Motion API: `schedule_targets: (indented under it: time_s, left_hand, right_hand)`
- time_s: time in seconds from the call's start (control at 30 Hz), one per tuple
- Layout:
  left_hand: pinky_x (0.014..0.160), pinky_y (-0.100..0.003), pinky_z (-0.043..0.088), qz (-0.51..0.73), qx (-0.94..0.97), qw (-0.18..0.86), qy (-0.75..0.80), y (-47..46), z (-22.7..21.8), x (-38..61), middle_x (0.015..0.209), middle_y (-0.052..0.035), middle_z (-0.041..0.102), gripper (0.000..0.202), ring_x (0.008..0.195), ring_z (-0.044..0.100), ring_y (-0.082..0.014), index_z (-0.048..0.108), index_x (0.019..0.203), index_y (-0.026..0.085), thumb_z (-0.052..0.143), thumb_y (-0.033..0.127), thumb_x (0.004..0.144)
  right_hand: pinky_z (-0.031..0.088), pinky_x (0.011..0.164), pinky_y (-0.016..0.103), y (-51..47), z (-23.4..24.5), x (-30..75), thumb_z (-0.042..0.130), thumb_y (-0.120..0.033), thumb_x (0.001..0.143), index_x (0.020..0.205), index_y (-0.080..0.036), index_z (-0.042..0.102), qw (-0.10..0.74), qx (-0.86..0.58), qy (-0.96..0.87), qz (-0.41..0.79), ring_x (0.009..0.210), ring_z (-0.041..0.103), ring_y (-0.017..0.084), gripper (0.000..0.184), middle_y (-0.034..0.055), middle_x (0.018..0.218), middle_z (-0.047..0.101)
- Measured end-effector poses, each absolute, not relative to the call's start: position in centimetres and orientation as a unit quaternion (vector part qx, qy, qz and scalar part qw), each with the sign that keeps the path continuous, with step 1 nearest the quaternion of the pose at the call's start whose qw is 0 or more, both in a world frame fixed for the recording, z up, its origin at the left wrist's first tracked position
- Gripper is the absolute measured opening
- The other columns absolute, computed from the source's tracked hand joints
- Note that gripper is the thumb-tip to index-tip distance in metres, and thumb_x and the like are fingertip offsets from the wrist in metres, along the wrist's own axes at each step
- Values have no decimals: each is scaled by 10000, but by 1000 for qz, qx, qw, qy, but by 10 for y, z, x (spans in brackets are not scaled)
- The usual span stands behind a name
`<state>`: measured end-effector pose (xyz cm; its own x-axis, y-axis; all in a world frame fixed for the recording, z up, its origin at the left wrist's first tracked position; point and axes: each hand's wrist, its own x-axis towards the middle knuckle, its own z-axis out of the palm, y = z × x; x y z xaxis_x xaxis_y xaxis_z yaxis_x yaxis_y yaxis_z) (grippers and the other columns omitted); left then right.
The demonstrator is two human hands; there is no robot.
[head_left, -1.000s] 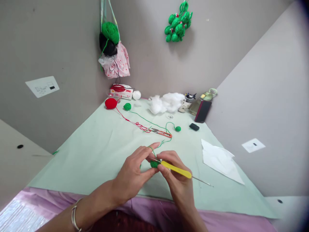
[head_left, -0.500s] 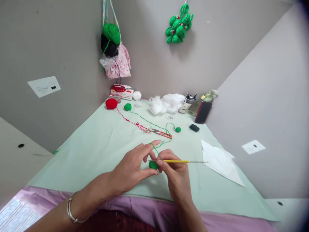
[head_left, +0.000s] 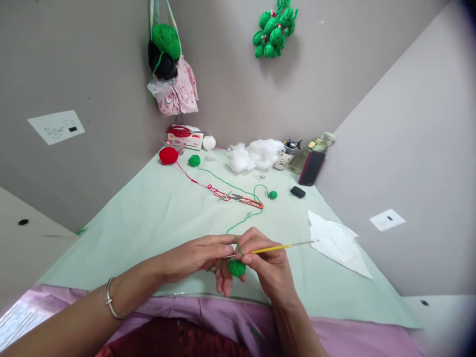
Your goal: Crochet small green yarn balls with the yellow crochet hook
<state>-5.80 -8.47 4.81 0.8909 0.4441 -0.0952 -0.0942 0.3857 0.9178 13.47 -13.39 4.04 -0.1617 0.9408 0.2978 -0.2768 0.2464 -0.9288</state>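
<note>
— What do you have on the feed?
— Both hands meet low over the pale green cloth-covered surface [head_left: 148,223], near its front edge. The left hand [head_left: 203,255] has its grip closed on a small round green crocheted piece [head_left: 237,268], pinched at the fingertips just above the surface.
— And the other one?
— The right hand [head_left: 269,265] has its grip closed around a thin metal crochet hook with a yellow handle [head_left: 270,248]. The hook lies nearly level, one end at the piece, the other bare end pointing right toward a sheet of white paper [head_left: 336,245].
— Any yarn?
— I see a green yarn strand [head_left: 243,222] running up from between the hands toward orange-handled thread snips [head_left: 248,200]. Farther back sit a red yarn ball [head_left: 168,155], a small green yarn ball [head_left: 194,160] and white stuffing fluff [head_left: 256,152].
</note>
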Motion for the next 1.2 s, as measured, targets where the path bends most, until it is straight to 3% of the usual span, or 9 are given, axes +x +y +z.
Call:
schedule_targets:
  time_s: [0.17,0.3,0.47,0.63,0.8,0.9,1.03,1.2]
  left_hand:
    - [772,-316,529,180,462,856,145,-86,47,-55,908,-50,706,243,793,731,-188,714,1091,170,695,363,945]
    - [795,-318,509,187,467,843,188,-85,48,-54,986,-67,731,224,859,732,-206,745,1045,163,740,329,894]
    - [801,-308,465,217,490,809,242,-88,50,-52,1075,-62,735,513,926,673,-192,679,1323,212,795,238,824]
    - [891,-343,468,272,516,760,287,-94,45,-42,1087,-45,660,660,1000,641,-193,558,1447,211,805,315,843]
    - [885,-355,499,332,588,675,298,-94,33,-33,980,-25,618,548,898,632,-179,498,1429,188,678,325,930]
    - [934,-364,491,331,643,615,314,-92,28,-32,950,-13,617,472,976,633,-200,529,1369,206,644,240,912]
    - [881,-334,495,354,682,538,347,-87,26,-28,878,18,578,339,874,596,-181,612,1199,215,634,178,863]
    - [823,-319,510,348,657,565,357,-81,21,-25,910,-9,624,382,859,615,-182,638,1265,193,630,260,889]
  right_hand:
    - [555,571,313,-136,44,138,827,-280,848,835,-309,847,563,-314,-540,540,682,641,164,37,36,834,682]
    - [455,515,276,-137,46,138,837,-332,833,812,-292,838,547,-336,-518,565,637,584,143,46,32,823,668]
    - [298,481,250,-143,46,137,836,-386,827,827,-255,816,536,-396,-474,576,585,494,104,133,27,842,678]
    - [172,445,235,-147,48,129,845,-466,792,813,-205,733,550,-428,-393,600,470,294,65,285,-21,615,609]
    - [147,430,216,-141,43,116,867,-513,741,812,-201,620,577,-450,-304,609,440,261,49,404,-61,566,540]
    - [159,453,214,-139,36,110,881,-499,708,803,-193,611,573,-460,-290,613,464,268,54,419,-78,535,481]
    - [161,476,236,-140,26,101,836,-497,756,773,-188,613,598,-459,-324,572,487,232,64,382,-89,520,412]
    - [119,475,249,-137,24,99,804,-477,792,765,-192,597,603,-457,-330,565,488,190,64,353,-91,527,400]
